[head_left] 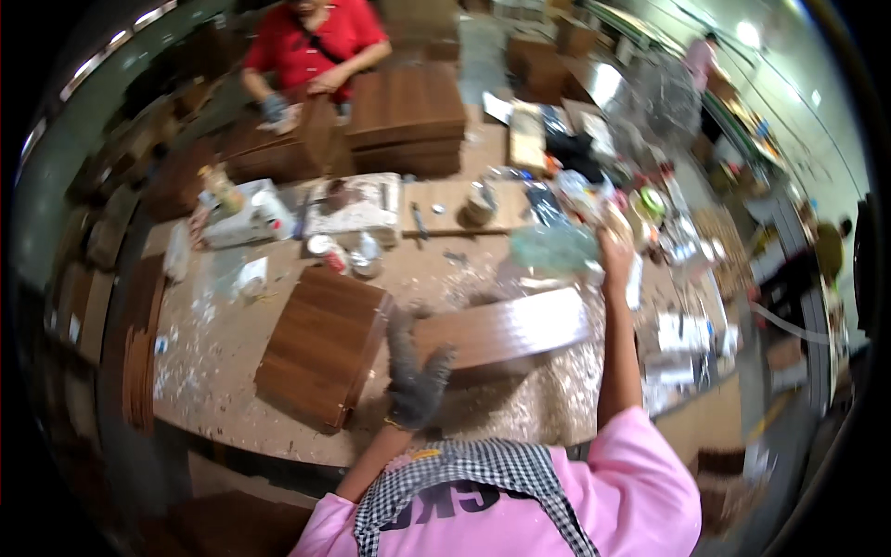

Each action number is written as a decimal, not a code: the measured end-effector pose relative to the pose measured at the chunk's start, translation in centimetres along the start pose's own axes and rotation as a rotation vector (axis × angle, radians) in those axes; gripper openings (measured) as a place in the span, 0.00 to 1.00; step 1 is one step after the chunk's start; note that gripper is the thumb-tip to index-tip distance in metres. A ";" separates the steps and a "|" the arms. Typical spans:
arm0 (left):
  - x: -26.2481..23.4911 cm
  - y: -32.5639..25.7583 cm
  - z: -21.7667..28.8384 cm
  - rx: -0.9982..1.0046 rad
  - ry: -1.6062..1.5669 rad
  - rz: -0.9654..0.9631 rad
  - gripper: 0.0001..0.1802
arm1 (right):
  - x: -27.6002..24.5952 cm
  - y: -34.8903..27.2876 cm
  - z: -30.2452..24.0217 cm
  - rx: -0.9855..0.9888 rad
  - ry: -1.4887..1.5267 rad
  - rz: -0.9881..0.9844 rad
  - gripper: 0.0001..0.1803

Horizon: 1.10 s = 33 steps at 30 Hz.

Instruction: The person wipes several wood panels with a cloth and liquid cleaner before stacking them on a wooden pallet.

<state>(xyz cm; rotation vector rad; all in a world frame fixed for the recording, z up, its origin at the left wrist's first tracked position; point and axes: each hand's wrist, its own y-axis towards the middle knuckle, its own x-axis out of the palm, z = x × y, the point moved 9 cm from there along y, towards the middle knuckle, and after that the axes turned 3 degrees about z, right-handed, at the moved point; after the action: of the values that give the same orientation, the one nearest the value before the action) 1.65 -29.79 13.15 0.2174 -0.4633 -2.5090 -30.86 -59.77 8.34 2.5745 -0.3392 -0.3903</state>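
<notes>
Head view: at the centre of the frame, a long brown wood-grain panel [501, 330] is seen lying slantwise over a worktable [213, 390] strewn with pale scraps, its right part whitened by glare. Its left end is touched by the left hand [415, 381], which is covered by a dark grey glove; finger and thumb are spread in a fork at that end, but whether the panel is firmly gripped cannot be told. Just left of the glove, a stack of brown boards [323, 348] is set at an angle. The bare right hand [613, 227] is stretched out to the upper right of the frame, among clutter beside a pale green plastic bag [554, 249]; it is blurred, so neither how far it is opened nor what is held can be made out. Above the stack, a red-and-white can [327, 252] is placed near a white-spattered block [357, 212]. Farther right, a round container [480, 204] and a dark pen [419, 221] are laid out on a light wooden board [445, 197]. At the upper left, brown panels are handled by a co-worker in a red shirt [311, 46], beside a taller panel pile [408, 102].
</notes>
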 end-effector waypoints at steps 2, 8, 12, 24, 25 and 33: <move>0.1 0.2 0.2 0.008 -0.010 -0.015 0.31 | 2.8 1.1 -1.4 -0.249 -0.321 -0.104 0.21; 1.0 1.5 2.7 0.134 0.478 -0.248 0.31 | 12.2 -2.3 -0.7 -0.468 -0.604 -0.476 0.19; 4.1 2.4 6.8 0.340 1.092 -0.499 0.44 | 11.5 -0.2 2.5 -0.295 -0.658 -0.643 0.31; 10.0 0.7 4.5 0.523 1.037 -0.534 0.57 | 1.3 -9.9 -12.7 0.040 0.283 -0.728 0.27; 10.1 0.8 4.5 0.504 1.068 -0.544 0.57 | 2.0 -10.9 -11.1 0.282 0.413 -0.791 0.26; 11.1 -1.1 5.7 0.527 1.220 -0.563 0.57 | 6.5 -11.1 1.2 0.643 0.542 -0.633 0.27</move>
<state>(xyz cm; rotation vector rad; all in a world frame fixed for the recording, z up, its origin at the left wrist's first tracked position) -9.49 -33.58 17.42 2.1291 -0.5352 -2.1051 -23.40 -52.97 0.21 3.2261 0.6633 0.2735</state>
